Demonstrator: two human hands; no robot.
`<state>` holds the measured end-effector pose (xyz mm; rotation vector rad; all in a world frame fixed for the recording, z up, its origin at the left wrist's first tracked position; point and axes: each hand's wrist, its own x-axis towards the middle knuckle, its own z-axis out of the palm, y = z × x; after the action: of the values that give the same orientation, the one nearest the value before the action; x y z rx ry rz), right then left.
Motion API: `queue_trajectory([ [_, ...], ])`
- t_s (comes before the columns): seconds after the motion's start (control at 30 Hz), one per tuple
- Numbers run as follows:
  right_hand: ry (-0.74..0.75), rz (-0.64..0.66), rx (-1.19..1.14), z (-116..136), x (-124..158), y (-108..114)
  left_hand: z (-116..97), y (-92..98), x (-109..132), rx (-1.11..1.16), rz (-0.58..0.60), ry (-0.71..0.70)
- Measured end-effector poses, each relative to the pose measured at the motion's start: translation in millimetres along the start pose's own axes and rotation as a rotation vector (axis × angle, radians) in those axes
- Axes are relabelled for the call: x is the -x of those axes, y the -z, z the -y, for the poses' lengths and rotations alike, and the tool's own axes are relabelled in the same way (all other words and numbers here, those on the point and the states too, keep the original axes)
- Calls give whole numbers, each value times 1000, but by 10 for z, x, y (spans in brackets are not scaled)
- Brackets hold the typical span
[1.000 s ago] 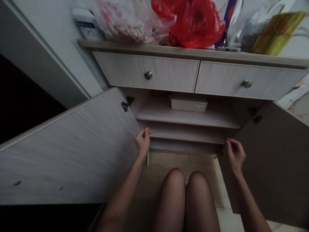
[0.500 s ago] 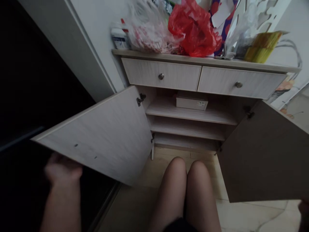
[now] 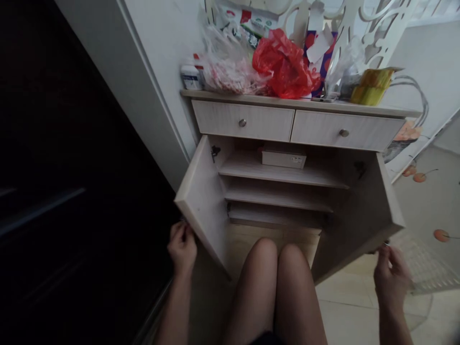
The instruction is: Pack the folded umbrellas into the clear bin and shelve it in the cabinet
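A pale wood-grain cabinet stands before my knees, both its doors partly open. At the outer face of the left door [image 3: 204,201], my left hand [image 3: 182,247] is closed, its fingers pinched on the knob, which is mostly hidden. My right hand [image 3: 392,275] pinches the small metal knob [image 3: 386,243] on the outside of the right door [image 3: 362,215]. Between the doors, the inner shelves [image 3: 280,173] are visible. A white box [image 3: 283,158] lies on the top shelf.
Two closed drawers with round knobs, the left drawer [image 3: 219,117] and right drawer [image 3: 373,133], sit above the doors. A red plastic bag [image 3: 285,67], a clear bag [image 3: 230,67] and a yellow packet [image 3: 372,88] crowd the top. A dark door [image 3: 72,143] stands at left.
Both doors have swung inward from wide open to partly open. My hands have moved toward the middle with them, and my right hand has come fully into view.
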<state>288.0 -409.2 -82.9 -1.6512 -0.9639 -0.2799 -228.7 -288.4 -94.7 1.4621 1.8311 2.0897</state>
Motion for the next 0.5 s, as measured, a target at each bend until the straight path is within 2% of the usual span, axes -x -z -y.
queue_trajectory([
  [0.1,139,69,-50,335,7,-272,-214,-304,174,72,121,-64],
  [0.23,223,203,-108,735,-55,-784,-574,-834,323,138,333,-116],
  [0.4,178,340,-9,1142,-186,-1526,-935,-1607,385,37,538,-187],
  [0.5,145,386,66,1338,-272,-1883,-1078,-2002,380,-135,568,-236],
])
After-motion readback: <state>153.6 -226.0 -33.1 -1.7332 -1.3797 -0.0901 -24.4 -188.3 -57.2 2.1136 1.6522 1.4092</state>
